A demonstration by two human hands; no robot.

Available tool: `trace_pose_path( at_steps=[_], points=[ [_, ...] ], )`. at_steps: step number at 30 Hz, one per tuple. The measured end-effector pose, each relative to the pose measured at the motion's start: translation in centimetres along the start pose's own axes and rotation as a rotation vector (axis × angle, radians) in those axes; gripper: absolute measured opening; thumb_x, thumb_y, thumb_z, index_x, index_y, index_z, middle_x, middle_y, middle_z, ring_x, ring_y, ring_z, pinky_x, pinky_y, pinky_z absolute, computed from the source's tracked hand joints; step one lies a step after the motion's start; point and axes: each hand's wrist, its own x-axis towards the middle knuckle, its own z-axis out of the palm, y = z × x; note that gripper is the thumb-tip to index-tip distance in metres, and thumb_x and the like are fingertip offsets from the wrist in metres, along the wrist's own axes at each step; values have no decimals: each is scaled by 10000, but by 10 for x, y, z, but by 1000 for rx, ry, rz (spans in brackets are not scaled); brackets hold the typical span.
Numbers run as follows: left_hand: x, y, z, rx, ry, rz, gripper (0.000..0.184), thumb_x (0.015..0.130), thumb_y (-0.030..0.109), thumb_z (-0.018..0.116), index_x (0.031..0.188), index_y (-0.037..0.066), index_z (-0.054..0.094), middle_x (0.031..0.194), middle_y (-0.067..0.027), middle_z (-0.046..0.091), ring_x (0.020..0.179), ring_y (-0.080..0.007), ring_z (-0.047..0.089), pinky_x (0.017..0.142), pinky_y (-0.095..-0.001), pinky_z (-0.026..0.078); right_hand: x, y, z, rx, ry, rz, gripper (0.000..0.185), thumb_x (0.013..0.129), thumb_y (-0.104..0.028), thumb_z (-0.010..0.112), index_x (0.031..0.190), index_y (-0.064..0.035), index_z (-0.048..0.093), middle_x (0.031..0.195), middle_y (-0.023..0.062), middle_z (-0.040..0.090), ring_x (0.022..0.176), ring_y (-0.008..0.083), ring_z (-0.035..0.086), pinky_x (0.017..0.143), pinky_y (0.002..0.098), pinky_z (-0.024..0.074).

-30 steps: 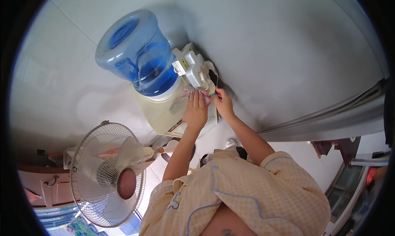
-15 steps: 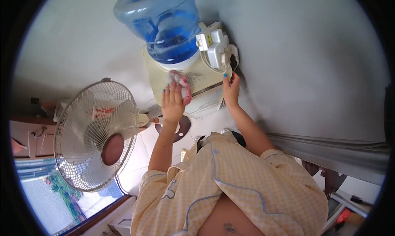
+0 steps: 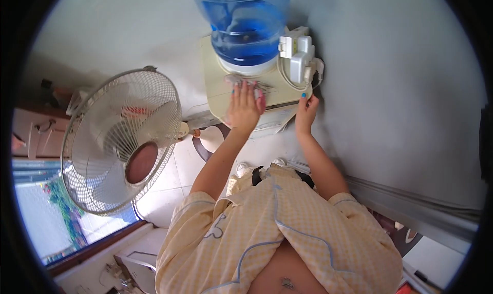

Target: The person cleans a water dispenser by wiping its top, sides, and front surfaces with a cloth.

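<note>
Pink-and-grey cloth: lies beneath flat, extended left hand on water dispenser top, now shifted nearer bottle, covering different surface. Right hand: half-curled at corner; grip unclear.

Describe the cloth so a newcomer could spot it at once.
Find the big blue water bottle standing on the cream dispenser. On the dispenser's top, just in front of the bottle, the left hand lies over the cloth. Its soft grey and pink edges set it apart from the hard white plugs to the right.
</note>
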Motion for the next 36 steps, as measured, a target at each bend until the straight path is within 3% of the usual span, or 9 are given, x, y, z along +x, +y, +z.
trace_pose_path(
  at_steps=[5,13,16,18,20,23,27,29,36],
  points=[
    [-1,-5,-8,16,-11,90,619,773,482,518,1177,14,488,1268,-135,467,1121,-356,477,908,-421,413,3,7,0,-34,16,-26,335,899,-228,502,1086,42,435,1050,141,507,928,191,502,794,293,417],
    [-36,-69,-42,20,-72,140,544,755,385,575,1146,20,477,1255,-134,460,1156,-320,447,951,-428,376,19,14,-24,-50,-142,81,386,885,-273,537,1104,29,439,1047,133,545,929,176,523,866,282,393],
    [-46,-78,-40,-107,8,81,536,748,350,586,1150,15,468,1274,-144,437,1172,-335,427,968,-427,359,16,-22,-33,-372,-215,150,335,879,-326,527,945,3,523,802,87,583,643,123,558,540,239,457],
    [-54,-75,-35,-237,72,-55,515,786,315,567,1178,4,443,1290,-159,415,1187,-345,407,982,-421,341,23,-69,-39,-719,-558,482,340,875,-333,527,804,-1,554,583,51,538,425,99,474,376,224,368],
    [-55,-68,-32,-365,138,-169,495,825,280,548,1207,-7,418,1306,-173,393,1202,-356,387,995,-415,323,15,-90,-32,-769,-710,482,306,880,-275,523,746,-4,569,521,34,539,387,95,458,338,254,332],
    [-65,-60,-31,-867,183,-647,500,901,191,419,1321,-34,268,1351,-217,321,1256,-366,302,1037,-380,240,-13,-109,-2,-446,-865,221,198,874,-193,526,815,-8,567,572,32,559,424,81,467,385,234,369],
    [-88,-69,-7,-893,135,-619,574,895,278,417,1345,-27,233,1366,-226,298,1293,-375,228,1057,-397,181,-30,-99,64,-228,-831,-110,115,841,-124,552,849,-11,572,676,54,600,578,145,561,539,258,449],
    [-89,-72,-13,-797,107,-571,574,898,289,407,1343,-31,235,1367,-233,291,1297,-379,213,1059,-400,172,-29,-108,99,-422,-922,-742,160,791,-76,574,943,-29,575,927,105,609,861,242,579,761,327,456],
    [-64,-84,3,-1288,195,-604,539,929,283,348,1350,-31,230,1417,-200,202,1332,-317,156,1077,-356,109,-25,-73,162,-614,-905,-1025,431,766,-75,554,1186,-14,477,1230,169,469,1142,341,440,964,404,366]
  ],
)
